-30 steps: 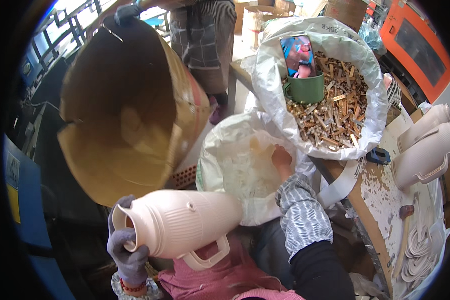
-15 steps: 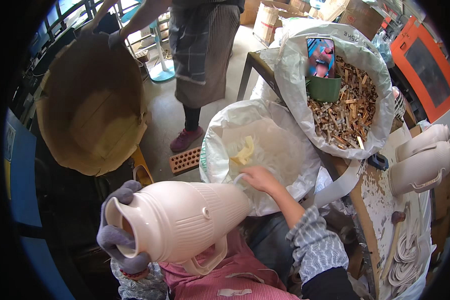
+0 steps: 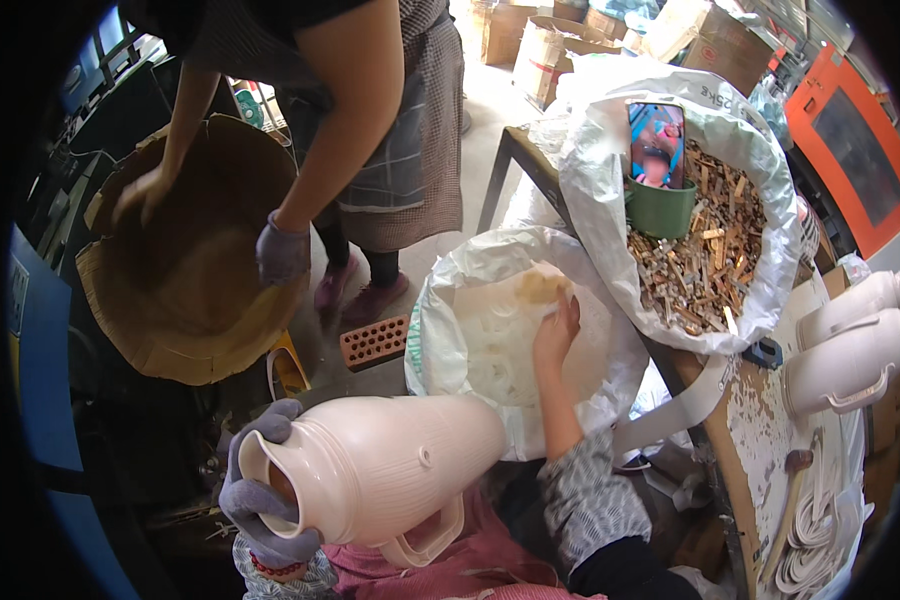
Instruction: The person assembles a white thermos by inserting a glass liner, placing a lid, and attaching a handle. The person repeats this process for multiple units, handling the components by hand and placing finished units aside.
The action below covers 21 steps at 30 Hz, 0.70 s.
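My left hand (image 3: 267, 485), in a grey glove, grips the neck of a cream plastic thermos jug casing (image 3: 400, 465) with ribbed sides and a handle. The jug lies tilted on its side over my lap, its spout toward my left. My bare right hand (image 3: 558, 332) reaches into a white sack (image 3: 435, 345), its fingers closed at a yellow cloth-like piece (image 3: 542, 288), which is a little blurred. Translucent ring-like pieces (image 3: 495, 362) lie in the sack around it.
A sack of small metal strips (image 3: 705, 275) holds a green cup (image 3: 662, 208) with a phone (image 3: 656, 145). More cream jugs (image 3: 850, 362) and coiled white strips (image 3: 815, 525) lie on the right bench. A co-worker (image 3: 355, 120) bends over a large cardboard drum (image 3: 120, 320). A perforated brick (image 3: 374, 343) sits on the floor.
My right hand has left the jug's base and a pale ring there, moving farther into the sack. The yellow piece has shifted right. The co-worker has bent down, reaching into the cardboard drum.
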Each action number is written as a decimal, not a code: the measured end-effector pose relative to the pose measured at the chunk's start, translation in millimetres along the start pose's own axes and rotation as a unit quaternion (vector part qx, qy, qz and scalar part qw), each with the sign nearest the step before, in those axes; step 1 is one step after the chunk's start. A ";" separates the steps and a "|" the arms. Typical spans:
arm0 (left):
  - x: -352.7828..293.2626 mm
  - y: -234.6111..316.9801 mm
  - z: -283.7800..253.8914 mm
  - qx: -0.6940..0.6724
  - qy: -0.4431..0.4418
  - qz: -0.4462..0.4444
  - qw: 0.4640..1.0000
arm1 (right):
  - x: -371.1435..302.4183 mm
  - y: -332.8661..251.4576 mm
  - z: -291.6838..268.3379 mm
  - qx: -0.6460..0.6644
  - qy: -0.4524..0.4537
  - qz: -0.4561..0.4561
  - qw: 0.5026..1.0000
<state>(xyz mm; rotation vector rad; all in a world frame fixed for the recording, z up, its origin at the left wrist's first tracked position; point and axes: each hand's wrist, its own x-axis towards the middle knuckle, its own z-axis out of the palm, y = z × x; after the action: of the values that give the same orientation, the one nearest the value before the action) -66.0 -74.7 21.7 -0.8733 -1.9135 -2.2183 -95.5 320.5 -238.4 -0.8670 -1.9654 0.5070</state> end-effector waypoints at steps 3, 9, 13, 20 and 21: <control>-2.1 7.0 4.5 0.033 -0.003 0.007 0.999 | -9.7 -52.0 -21.7 -0.124 0.019 -0.047 0.991; -21.1 -6.2 -13.9 0.033 -0.028 0.076 0.996 | -0.9 -53.8 11.5 0.197 -0.305 -0.053 0.930; -16.0 2.3 14.9 -0.014 -0.017 0.055 0.998 | 19.5 -45.4 79.7 -0.016 -0.323 -0.235 0.917; -2.0 28.8 22.1 0.043 -0.041 0.191 0.980 | -11.4 -39.9 39.5 -0.110 -0.511 -0.191 0.831; -4.0 36.2 17.8 0.002 -0.023 0.139 0.990 | -17.6 -35.9 19.7 -0.099 -0.509 -0.188 0.834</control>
<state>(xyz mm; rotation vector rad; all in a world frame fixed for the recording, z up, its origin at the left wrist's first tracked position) -41.1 -67.1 52.8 -1.1237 -1.6919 -2.0478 -119.7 283.1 -235.5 -0.2672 -3.1245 0.5945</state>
